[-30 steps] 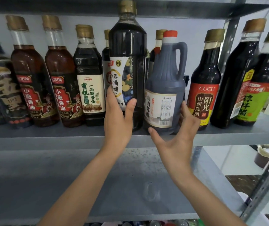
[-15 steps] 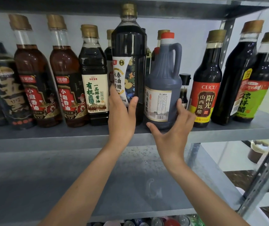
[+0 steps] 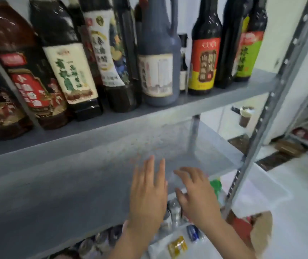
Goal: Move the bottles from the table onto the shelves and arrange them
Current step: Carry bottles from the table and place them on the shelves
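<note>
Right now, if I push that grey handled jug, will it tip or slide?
Probably slides: the grey jug is squat with a wide base. Likely heavy if full, though its opaque body hides the level. Its side handle should aid grip.

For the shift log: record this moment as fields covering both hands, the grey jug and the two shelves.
left hand: open, fingers straight, holds nothing
right hand: open, fingers relaxed, holds nothing
grey jug: upright on upper shelf, no hand on it
jug's neighbours: tall bottle on its left, red-label bottle on its right
lower shelf: grey, both hands in front of it
image: motion-blurred, labels unreadable
</note>
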`<action>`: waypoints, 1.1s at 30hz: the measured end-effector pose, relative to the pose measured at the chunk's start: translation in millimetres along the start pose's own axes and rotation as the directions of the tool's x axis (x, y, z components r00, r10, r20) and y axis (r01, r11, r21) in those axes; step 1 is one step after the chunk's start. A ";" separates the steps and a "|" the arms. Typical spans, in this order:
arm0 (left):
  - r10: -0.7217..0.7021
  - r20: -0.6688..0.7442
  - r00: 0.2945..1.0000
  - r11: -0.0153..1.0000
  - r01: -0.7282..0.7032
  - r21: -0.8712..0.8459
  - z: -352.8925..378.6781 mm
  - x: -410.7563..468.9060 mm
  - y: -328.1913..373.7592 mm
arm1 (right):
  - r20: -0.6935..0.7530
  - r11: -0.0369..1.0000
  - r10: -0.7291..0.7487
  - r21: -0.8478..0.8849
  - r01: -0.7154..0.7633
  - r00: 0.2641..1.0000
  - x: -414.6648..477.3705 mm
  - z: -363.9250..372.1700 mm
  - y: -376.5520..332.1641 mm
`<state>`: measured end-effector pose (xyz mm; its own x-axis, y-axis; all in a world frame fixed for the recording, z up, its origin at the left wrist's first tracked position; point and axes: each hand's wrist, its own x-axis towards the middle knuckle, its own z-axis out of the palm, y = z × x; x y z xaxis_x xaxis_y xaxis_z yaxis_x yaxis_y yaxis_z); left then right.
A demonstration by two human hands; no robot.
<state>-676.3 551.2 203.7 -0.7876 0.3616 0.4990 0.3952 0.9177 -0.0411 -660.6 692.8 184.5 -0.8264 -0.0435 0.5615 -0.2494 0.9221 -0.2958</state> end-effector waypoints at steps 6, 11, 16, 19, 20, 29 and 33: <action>0.114 0.681 0.724 0.987 -0.163 0.008 47.9 -76.6 31.0 | 0.234 0.919 0.395 -0.103 -0.381 0.888 -116.3 4.9 4.6; 0.374 0.688 0.621 0.905 -0.408 -0.124 63.3 -107.1 73.2 | 0.251 0.763 0.647 -0.228 -0.605 0.720 -191.1 -21.2 4.5; 0.605 0.609 0.514 0.763 -0.592 -0.259 49.7 -127.8 127.0 | 0.149 0.552 0.833 -0.302 -0.777 0.533 -261.1 -53.2 -1.6; 0.703 0.575 0.419 0.666 -0.670 -0.327 34.3 -145.2 167.1 | 0.089 0.429 0.900 -0.339 -0.837 0.426 -304.0 -79.6 -13.9; 0.739 0.554 0.384 0.623 -0.703 -0.344 28.5 -153.5 180.3 | 0.060 0.386 0.919 -0.335 -0.859 0.390 -319.2 -88.8 -19.6; 0.929 0.365 0.065 0.252 -0.834 -0.490 -49.9 -277.4 272.6 | -0.172 0.005 0.983 -0.299 -0.954 0.059 -468.5 -171.3 -105.2; 0.946 0.311 -0.097 0.076 -0.862 -0.502 -84.4 -344.4 300.6 | -0.254 -0.158 0.962 -0.215 -0.964 -0.101 -534.3 -195.4 -156.8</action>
<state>-246.3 688.5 92.5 0.3034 0.8838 -0.3562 0.9459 -0.3243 0.0011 -81.3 646.6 81.9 -0.0285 0.9890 -0.1448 0.9444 -0.0209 -0.3282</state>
